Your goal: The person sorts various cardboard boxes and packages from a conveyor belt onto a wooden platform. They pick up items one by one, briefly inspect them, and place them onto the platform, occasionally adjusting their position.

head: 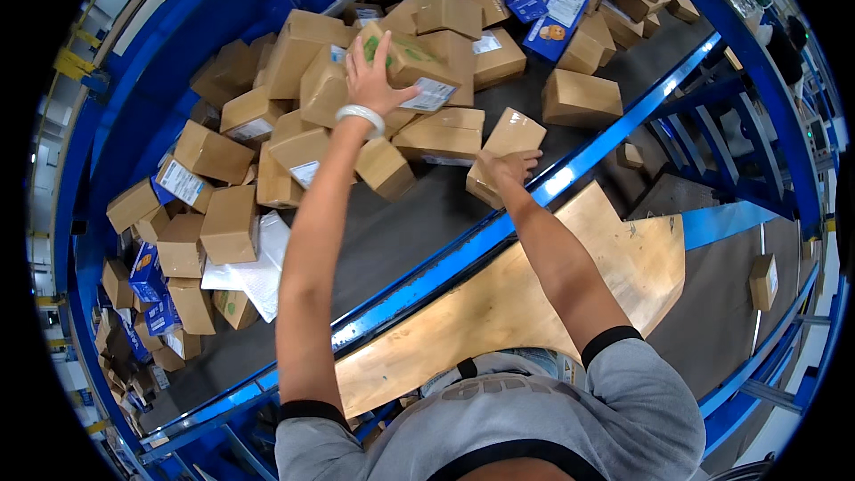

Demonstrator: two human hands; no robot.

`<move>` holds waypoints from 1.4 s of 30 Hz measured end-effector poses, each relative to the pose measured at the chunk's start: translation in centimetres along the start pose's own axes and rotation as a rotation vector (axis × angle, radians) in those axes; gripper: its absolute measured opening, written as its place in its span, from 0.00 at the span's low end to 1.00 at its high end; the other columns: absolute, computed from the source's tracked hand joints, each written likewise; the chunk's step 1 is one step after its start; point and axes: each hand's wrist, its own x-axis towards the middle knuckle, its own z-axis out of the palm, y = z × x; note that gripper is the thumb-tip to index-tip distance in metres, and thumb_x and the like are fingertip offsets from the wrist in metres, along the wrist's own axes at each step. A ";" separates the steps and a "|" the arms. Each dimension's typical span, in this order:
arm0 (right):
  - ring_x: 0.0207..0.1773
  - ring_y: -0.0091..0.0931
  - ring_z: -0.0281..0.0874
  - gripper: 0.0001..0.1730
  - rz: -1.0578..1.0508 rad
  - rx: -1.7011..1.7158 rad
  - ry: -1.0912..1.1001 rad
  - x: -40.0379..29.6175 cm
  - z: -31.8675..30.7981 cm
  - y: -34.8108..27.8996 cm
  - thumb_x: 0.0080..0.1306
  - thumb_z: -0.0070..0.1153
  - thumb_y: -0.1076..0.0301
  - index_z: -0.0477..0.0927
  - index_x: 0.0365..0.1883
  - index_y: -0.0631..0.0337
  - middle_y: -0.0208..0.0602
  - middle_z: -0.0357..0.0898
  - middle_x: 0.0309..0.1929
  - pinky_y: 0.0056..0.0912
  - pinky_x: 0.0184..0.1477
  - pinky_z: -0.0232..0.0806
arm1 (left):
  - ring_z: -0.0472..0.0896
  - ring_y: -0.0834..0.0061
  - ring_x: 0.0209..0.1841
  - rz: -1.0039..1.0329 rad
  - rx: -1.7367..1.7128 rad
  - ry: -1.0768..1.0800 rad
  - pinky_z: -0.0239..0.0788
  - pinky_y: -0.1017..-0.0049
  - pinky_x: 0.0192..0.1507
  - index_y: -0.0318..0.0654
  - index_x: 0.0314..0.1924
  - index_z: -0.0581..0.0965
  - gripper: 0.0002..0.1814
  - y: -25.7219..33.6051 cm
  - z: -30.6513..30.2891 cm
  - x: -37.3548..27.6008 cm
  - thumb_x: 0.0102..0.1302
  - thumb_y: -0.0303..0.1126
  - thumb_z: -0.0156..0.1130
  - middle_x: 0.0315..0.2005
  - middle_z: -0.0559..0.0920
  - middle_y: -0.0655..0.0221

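Observation:
My left hand (374, 83), with a pale bangle at its wrist, lies with spread fingers on a taped cardboard box (417, 67) that has green print and a white label. That box rests on the heap of cardboard boxes. Lower right of it, my right hand (511, 166) touches a smaller cardboard box (514, 132) near the blue metal rail; its fingers are partly spread and its underside is hidden. Between the hands is a long cardboard box (441, 135). Another cardboard box (581, 99) stands to the right of my right hand, beside the rail.
The dark conveyor belt (387, 240) carries many boxes and a white bubble mailer (264, 260). A blue rail (427, 274) separates it from a wooden board (467, 314) before me. Another belt (715, 287) with a small box (763, 282) runs at right. A person (785, 53) stands far right.

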 end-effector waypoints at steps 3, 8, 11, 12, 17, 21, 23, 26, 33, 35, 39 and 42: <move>0.78 0.51 0.58 0.90 -0.029 -0.110 0.004 4.8 -2.4 -0.9 0.41 0.85 0.41 0.28 0.84 0.57 0.50 0.51 0.78 0.69 0.72 0.62 | 0.43 0.34 0.82 0.125 0.051 -0.174 0.45 0.43 0.79 0.70 0.83 0.52 0.70 -2.6 0.9 3.9 0.42 0.58 0.87 0.82 0.45 0.42; 0.76 0.46 0.62 0.67 -0.242 0.264 -0.278 13.0 -9.8 -1.8 0.49 0.81 0.47 0.53 0.82 0.51 0.53 0.61 0.74 0.50 0.72 0.66 | 0.46 0.36 0.82 0.102 0.128 -0.266 0.43 0.46 0.81 0.67 0.84 0.47 0.75 -3.6 0.1 7.9 0.41 0.56 0.88 0.80 0.51 0.42; 0.75 0.42 0.66 0.56 -0.359 0.666 -0.837 8.3 -20.5 -2.7 0.59 0.72 0.50 0.56 0.81 0.53 0.53 0.64 0.74 0.48 0.70 0.69 | 0.49 0.38 0.81 0.219 0.022 -0.272 0.46 0.49 0.80 0.59 0.85 0.43 0.77 -7.2 -0.2 9.3 0.42 0.56 0.87 0.78 0.55 0.39; 0.73 0.41 0.69 0.50 -0.386 0.806 -0.898 9.8 -22.9 -0.5 0.63 0.67 0.50 0.60 0.79 0.57 0.52 0.67 0.73 0.46 0.68 0.71 | 0.51 0.39 0.81 0.251 -0.023 -0.292 0.47 0.49 0.80 0.57 0.85 0.42 0.78 -6.8 1.0 10.2 0.43 0.56 0.87 0.77 0.56 0.39; 0.64 0.36 0.81 0.36 -0.289 1.272 -0.683 16.1 -37.7 13.7 0.70 0.58 0.48 0.73 0.68 0.66 0.45 0.80 0.64 0.42 0.65 0.75 | 0.51 0.35 0.79 0.352 -0.013 -0.254 0.49 0.48 0.79 0.51 0.84 0.43 0.82 4.0 6.9 15.0 0.37 0.58 0.87 0.77 0.52 0.38; 0.66 0.36 0.78 0.36 -0.132 1.395 -0.286 18.5 -45.2 27.2 0.71 0.57 0.46 0.72 0.70 0.61 0.42 0.79 0.65 0.44 0.66 0.73 | 0.48 0.36 0.81 0.405 0.111 -0.317 0.47 0.50 0.80 0.51 0.83 0.49 0.78 13.0 9.3 17.5 0.35 0.57 0.87 0.78 0.50 0.37; 0.69 0.35 0.74 0.41 -0.118 1.360 -0.062 19.7 -50.2 32.1 0.69 0.58 0.47 0.65 0.75 0.58 0.41 0.74 0.69 0.46 0.66 0.71 | 0.50 0.37 0.80 0.413 0.182 -0.342 0.48 0.51 0.80 0.52 0.82 0.55 0.74 17.5 10.8 19.9 0.35 0.56 0.87 0.77 0.53 0.38; 0.71 0.37 0.70 0.49 -0.025 1.280 0.259 22.2 -58.5 36.1 0.67 0.58 0.47 0.54 0.82 0.50 0.39 0.66 0.73 0.48 0.65 0.71 | 0.58 0.40 0.76 0.491 0.267 -0.343 0.54 0.52 0.77 0.51 0.79 0.61 0.69 24.9 14.5 25.8 0.35 0.57 0.86 0.73 0.60 0.41; 0.63 0.34 0.71 0.48 0.320 1.404 0.755 15.7 -61.3 46.2 0.67 0.62 0.47 0.55 0.80 0.48 0.41 0.69 0.67 0.43 0.61 0.68 | 0.69 0.55 0.72 0.519 -0.294 -0.686 0.67 0.59 0.73 0.40 0.77 0.59 0.60 59.6 9.1 29.1 0.53 0.62 0.78 0.69 0.70 0.54; 0.66 0.37 0.70 0.47 0.343 1.233 0.897 16.5 -61.1 46.2 0.69 0.64 0.49 0.57 0.79 0.58 0.46 0.69 0.68 0.42 0.66 0.65 | 0.70 0.58 0.73 0.380 -0.588 -0.854 0.70 0.60 0.71 0.42 0.79 0.58 0.55 67.2 10.9 26.2 0.61 0.60 0.72 0.71 0.70 0.55; 0.73 0.44 0.67 0.51 0.412 0.854 1.089 18.3 -62.7 47.5 0.71 0.65 0.47 0.57 0.75 0.77 0.59 0.67 0.71 0.43 0.73 0.60 | 0.75 0.61 0.64 0.178 -0.891 -1.194 0.75 0.58 0.61 0.46 0.78 0.60 0.47 72.1 23.7 18.2 0.67 0.59 0.67 0.67 0.74 0.58; 0.73 0.47 0.68 0.51 0.441 0.901 1.107 23.8 -63.9 46.7 0.70 0.66 0.46 0.59 0.73 0.81 0.64 0.67 0.70 0.45 0.72 0.63 | 0.78 0.63 0.56 -0.150 -0.891 -1.454 0.78 0.57 0.52 0.48 0.76 0.62 0.43 69.4 33.8 9.4 0.69 0.59 0.64 0.63 0.76 0.61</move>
